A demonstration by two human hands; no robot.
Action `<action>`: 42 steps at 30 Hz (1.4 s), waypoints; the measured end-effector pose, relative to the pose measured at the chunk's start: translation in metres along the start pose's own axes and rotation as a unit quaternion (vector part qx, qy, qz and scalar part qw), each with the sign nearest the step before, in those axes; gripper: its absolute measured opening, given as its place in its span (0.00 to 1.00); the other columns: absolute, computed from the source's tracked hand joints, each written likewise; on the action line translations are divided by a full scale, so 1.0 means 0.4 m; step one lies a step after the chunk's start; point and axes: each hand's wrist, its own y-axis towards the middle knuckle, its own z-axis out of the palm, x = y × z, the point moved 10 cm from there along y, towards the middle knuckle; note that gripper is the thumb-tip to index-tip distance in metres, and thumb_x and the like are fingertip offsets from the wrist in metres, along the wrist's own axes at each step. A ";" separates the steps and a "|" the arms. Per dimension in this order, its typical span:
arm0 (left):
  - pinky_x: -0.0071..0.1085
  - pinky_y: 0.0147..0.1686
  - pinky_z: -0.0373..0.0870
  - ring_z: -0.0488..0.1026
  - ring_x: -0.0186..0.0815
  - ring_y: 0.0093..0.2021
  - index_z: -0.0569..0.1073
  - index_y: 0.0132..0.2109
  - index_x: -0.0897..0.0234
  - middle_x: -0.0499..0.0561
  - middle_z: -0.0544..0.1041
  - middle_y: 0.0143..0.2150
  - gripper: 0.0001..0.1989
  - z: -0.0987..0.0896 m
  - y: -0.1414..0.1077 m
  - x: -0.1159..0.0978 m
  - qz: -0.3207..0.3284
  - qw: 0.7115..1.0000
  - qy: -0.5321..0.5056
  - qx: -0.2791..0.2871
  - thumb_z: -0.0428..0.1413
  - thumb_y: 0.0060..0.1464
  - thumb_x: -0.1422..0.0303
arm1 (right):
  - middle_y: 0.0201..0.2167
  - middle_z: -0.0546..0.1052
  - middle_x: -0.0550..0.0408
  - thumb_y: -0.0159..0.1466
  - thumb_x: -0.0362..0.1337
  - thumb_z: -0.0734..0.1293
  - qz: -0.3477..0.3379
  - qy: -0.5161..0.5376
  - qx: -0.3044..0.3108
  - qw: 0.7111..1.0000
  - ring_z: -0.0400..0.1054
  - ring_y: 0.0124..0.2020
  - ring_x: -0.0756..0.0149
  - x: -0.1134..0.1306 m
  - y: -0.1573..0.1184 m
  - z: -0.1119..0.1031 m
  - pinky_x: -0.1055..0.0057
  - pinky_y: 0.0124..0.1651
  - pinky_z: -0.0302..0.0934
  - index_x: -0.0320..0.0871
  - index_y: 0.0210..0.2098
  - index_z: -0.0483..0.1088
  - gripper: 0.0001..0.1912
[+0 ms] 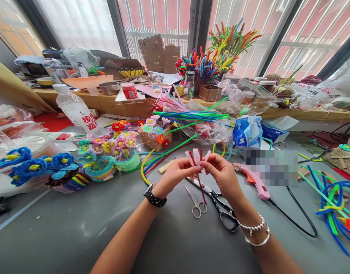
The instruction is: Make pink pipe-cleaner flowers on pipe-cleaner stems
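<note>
left hand (178, 170) and right hand (221, 174): fingertips pinched closed on pink-and-red pipe-cleaner bundle (196, 156), above black-handled scissors (211, 193) | woven basket (152, 143): multicoloured pipe-cleaner flowers (158, 130) | mint-green coiled pot (128, 163): mostly pink flowers (124, 144)

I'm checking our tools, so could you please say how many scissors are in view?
2: small silver scissors and, to their right, larger black-handled scissors, both on the grey table. Others may be hidden.

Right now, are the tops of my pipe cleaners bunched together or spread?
Spread: the red and pink pipe cleaners fan apart above the fingers.
</note>
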 end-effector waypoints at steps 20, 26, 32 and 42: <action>0.21 0.25 0.62 0.66 0.23 0.22 0.74 0.26 0.67 0.46 0.73 0.23 0.05 -0.119 -0.019 -0.005 0.066 0.959 -0.186 -0.206 0.60 0.39 0.69 | 0.20 0.69 0.59 0.51 0.41 0.67 0.115 -0.017 0.039 0.992 0.59 0.20 0.75 -0.045 -0.023 0.033 0.75 0.25 0.55 0.39 0.23 0.66 0.10; 0.21 0.28 0.63 0.67 0.25 0.26 0.75 0.26 0.67 0.47 0.73 0.25 0.06 -0.111 -0.011 0.006 -0.003 0.976 -0.155 -0.155 0.62 0.37 0.69 | 0.21 0.68 0.60 0.51 0.42 0.67 0.143 0.002 0.103 0.984 0.60 0.23 0.74 -0.063 -0.018 0.059 0.75 0.27 0.54 0.40 0.24 0.67 0.11; 0.26 0.32 0.64 0.69 0.30 0.26 0.75 0.26 0.69 0.50 0.75 0.24 0.09 -0.024 -0.019 0.022 -0.095 0.995 -0.016 -0.011 0.59 0.40 0.65 | 0.25 0.70 0.59 0.52 0.42 0.67 0.089 0.020 0.058 0.994 0.59 0.24 0.74 -0.023 0.001 0.015 0.75 0.30 0.55 0.41 0.29 0.69 0.10; 0.26 0.29 0.65 0.69 0.30 0.26 0.76 0.26 0.69 0.51 0.75 0.24 0.10 -0.028 -0.008 0.030 -0.045 0.994 -0.038 -0.094 0.59 0.40 0.64 | 0.18 0.62 0.63 0.49 0.39 0.69 0.086 0.086 -0.045 0.991 0.53 0.20 0.77 -0.043 0.002 -0.021 0.77 0.25 0.50 0.41 0.22 0.65 0.10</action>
